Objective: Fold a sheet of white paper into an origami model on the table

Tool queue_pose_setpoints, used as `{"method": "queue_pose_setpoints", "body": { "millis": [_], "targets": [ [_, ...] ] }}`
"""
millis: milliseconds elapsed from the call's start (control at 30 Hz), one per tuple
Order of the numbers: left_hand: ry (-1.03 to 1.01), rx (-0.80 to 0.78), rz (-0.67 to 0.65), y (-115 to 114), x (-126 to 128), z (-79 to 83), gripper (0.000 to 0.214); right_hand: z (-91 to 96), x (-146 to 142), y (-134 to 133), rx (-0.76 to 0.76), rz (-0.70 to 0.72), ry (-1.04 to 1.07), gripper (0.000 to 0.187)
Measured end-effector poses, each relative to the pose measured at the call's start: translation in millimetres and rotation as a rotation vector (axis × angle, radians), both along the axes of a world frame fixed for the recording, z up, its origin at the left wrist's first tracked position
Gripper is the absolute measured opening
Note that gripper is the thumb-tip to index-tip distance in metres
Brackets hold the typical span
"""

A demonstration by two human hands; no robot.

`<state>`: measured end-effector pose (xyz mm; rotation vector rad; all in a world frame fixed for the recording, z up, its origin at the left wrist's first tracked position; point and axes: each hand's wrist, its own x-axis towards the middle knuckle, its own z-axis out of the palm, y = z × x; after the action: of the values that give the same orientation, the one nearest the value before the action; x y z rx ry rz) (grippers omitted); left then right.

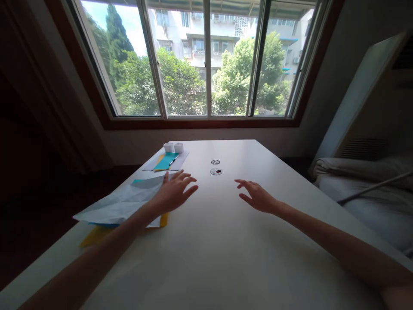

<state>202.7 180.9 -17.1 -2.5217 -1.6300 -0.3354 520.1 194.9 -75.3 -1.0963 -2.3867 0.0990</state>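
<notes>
My left hand [178, 189], fingers spread, is over the right edge of a creased white sheet of paper [125, 202]; I cannot tell whether it touches the sheet. Yellow paper [97, 235] and a bit of blue show from under that sheet. Fingers apart and holding nothing, my right hand [256, 196] hovers over the right half of the white table [209, 254]. Between and beyond the hands lie two small round flat pieces, a patterned disc [215, 162] and a pale disc with a dark spot [216, 171].
At the table's far left stand two small white containers [173, 148]. In front of them, a pen [174, 159] lies on teal paper [166, 161], with yellow and white sheets beneath. A window [206, 64] is behind the table. Bedding [364, 193] is to the right.
</notes>
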Motion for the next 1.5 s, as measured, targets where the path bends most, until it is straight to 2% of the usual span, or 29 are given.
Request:
{"method": "queue_pose_setpoints", "body": {
  "millis": [100, 200, 300, 400, 633, 900, 1500],
  "targets": [
    [0.018, -0.07, 0.009, -10.1, 56.1, -22.6, 0.055, -12.5, 11.8, -7.0, 0.031, -0.16, -0.021, 0.046],
    [0.053, -0.158, 0.074, -16.2, 89.8, -55.5, 0.069, -26.2, 9.3, -14.1, -0.044, -0.262, -0.102, 0.053],
    [0.07, -0.209, 0.098, -18.3, 100.3, -84.1, 0.073, -35.8, -0.1, -21.7, -0.18, -0.263, -0.19, 0.061],
    [0.078, -0.274, 0.097, -18.8, 97.9, -98.6, 0.073, -39.2, -7.7, -27.5, -0.279, -0.23, -0.264, 0.07],
    [0.077, -0.308, 0.09, -19.8, 93.7, -98.7, 0.079, -40.6, -11.9, -31.5, -0.34, -0.264, -0.318, 0.076],
    [0.052, -0.265, 0.07, -20.7, 91.4, -104.9, 0.079, -41.3, -13.1, -31.9, -0.338, -0.281, -0.312, 0.08],
    [0.049, -0.256, 0.06, -18.5, 90.1, -107.4, 0.078, -47.6, -13.6, -28.2, -0.305, -0.294, -0.305, 0.079]
  ]
}}
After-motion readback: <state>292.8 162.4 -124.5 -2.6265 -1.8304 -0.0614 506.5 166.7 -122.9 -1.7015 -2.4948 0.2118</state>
